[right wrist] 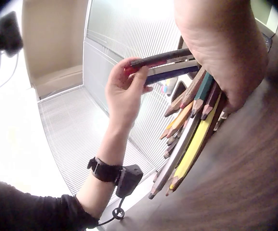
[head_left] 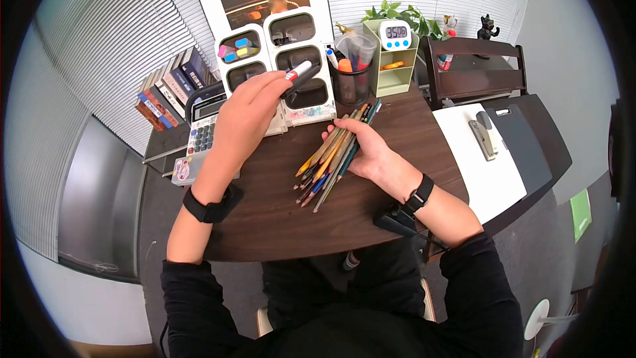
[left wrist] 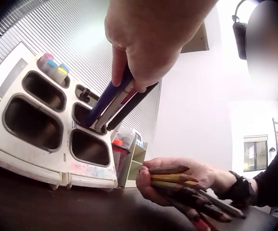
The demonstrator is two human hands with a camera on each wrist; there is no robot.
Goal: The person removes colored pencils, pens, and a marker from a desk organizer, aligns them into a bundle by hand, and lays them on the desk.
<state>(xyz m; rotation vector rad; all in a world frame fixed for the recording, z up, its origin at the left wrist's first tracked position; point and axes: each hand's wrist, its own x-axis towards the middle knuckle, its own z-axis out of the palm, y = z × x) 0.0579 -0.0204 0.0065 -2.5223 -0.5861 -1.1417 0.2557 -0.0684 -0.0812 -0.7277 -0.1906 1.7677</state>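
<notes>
The left hand point(head_left: 248, 116) pinches several pens, among them a white and red marker point(head_left: 298, 70) and a dark one, over the white compartment organizer point(head_left: 275, 116). In the left wrist view a blue pen point(left wrist: 111, 95) is among them, their lower ends at the mouth of a middle compartment. The right hand point(head_left: 371, 152) grips a bundle of colored pencils point(head_left: 331, 152) low over the table, sharpened ends towards the body. Highlighters point(head_left: 238, 49) stand in the organizer's upper left compartment.
A mesh pen cup point(head_left: 351, 86) and a green shelf with a timer point(head_left: 395, 35) stand right of the organizer. On the left are a calculator point(head_left: 202, 138) and books point(head_left: 173, 86). A stapler point(head_left: 483, 138) lies on white paper at the right.
</notes>
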